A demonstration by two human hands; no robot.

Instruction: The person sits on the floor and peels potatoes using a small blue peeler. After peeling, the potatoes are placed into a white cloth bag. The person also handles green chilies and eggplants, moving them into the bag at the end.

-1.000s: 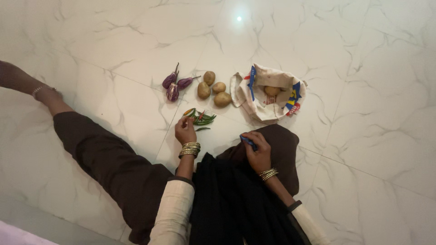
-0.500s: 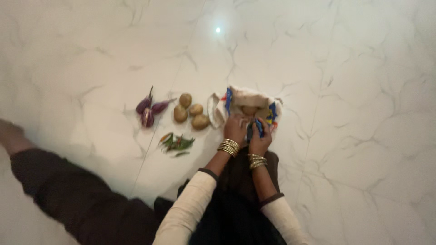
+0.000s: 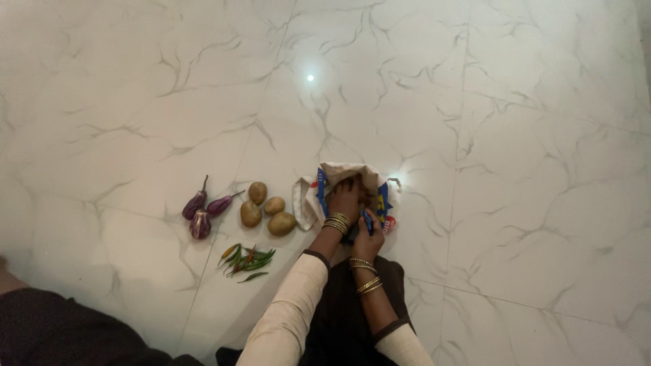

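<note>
Cream cloth bag with blue straps and printed patches (image 3: pixel 306 203) lies slumped on the white marble floor (image 3: pixel 508 135) in the head view, its mouth facing the person, who sits just behind it. The left hand (image 3: pixel 346 196), gold bangles (image 3: pixel 337 222) stacked at the wrist, reaches into the mouth. Its fingers are sunk among the folds, so I cannot tell how far its grip is closed or whether it has hold of anything. The right hand (image 3: pixel 369 238) is at the near rim of the bag with its grip pinched closed on a blue strap (image 3: pixel 367 220), which keeps that edge lifted.

To the left of the bag, just beside its loose flap, four brown potatoes (image 3: pixel 266 209) sit in a tight cluster. Further left lie three small purple aubergines (image 3: pixel 201 210), and nearer the person a little heap of green and red chillies (image 3: pixel 247 259).

As I judge it, the step in hand is feeling about inside the bag. Bringing anything out would call for the rim held wide and firm by the right hand while the left closes round whatever lies within.
</note>
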